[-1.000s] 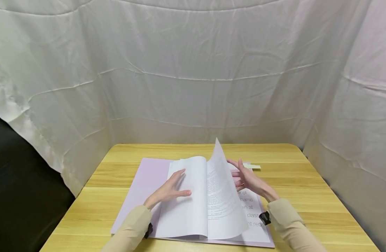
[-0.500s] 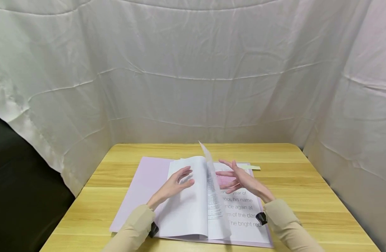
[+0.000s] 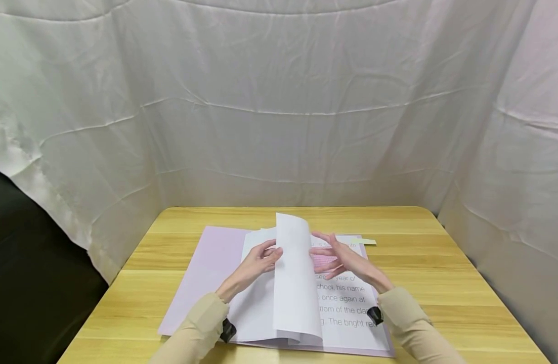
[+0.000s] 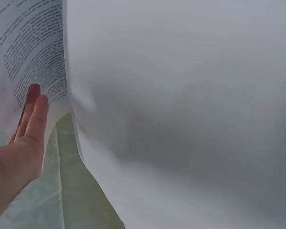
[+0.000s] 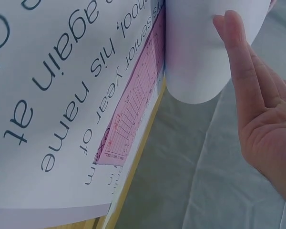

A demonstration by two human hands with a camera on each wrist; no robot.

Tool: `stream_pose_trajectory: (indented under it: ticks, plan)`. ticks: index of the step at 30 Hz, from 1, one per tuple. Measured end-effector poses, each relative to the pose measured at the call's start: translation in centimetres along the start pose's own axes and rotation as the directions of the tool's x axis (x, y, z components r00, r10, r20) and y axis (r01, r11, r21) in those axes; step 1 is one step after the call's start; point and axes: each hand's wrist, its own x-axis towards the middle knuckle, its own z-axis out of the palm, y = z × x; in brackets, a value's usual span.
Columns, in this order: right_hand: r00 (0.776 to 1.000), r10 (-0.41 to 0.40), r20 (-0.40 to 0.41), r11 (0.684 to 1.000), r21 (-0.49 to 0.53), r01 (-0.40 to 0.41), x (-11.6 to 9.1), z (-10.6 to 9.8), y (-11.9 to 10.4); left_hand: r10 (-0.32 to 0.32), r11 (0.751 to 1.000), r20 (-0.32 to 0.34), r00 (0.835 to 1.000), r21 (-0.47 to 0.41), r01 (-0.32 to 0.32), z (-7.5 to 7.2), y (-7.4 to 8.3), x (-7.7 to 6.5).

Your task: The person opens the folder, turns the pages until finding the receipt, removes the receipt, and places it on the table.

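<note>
A white page (image 3: 297,278) stands curled over the middle of an open stack of printed sheets in a lilac folder (image 3: 217,253). At its free edge is my left hand (image 3: 251,265), pinching it with the thumb over the blank face and the fingers reaching behind; in the left wrist view the fingers (image 4: 37,119) lie against the printed side. My right hand (image 3: 347,260) is at the page's other side, its fingers straight and spread. Under it, a pink printed slip (image 5: 131,109) lies on a large-print sheet (image 5: 47,109).
A pale green strip (image 3: 364,241) sticks out at the folder's upper right. Everything rests on a wood-grain table (image 3: 442,283). Grey-white cloth (image 3: 288,141) hangs behind and at both sides, with a black area (image 3: 33,268) at the left.
The page has swung from right to left, uncovering more of the large-print sheet and the pink slip. My right hand followed leftward; my left hand moved slightly right and took the page's edge.
</note>
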Motion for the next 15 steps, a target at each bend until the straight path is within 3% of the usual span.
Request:
stream_pose_trajectory:
  ticks: [8, 15]
  plan:
    - [1.000, 0.000, 0.014, 1.000, 0.004, -0.001, 0.20, 0.11, 0.26, -0.015, 0.999, -0.081, 0.997, -0.045, 0.011, 0.19, 0.03, 0.12]
    - [1.000, -0.007, 0.005, 1.000, 0.008, 0.007, 0.15, -0.02, 0.44, -0.065, 0.998, -0.203, 0.977, -0.032, 0.060, -0.03, -0.06, 0.00]
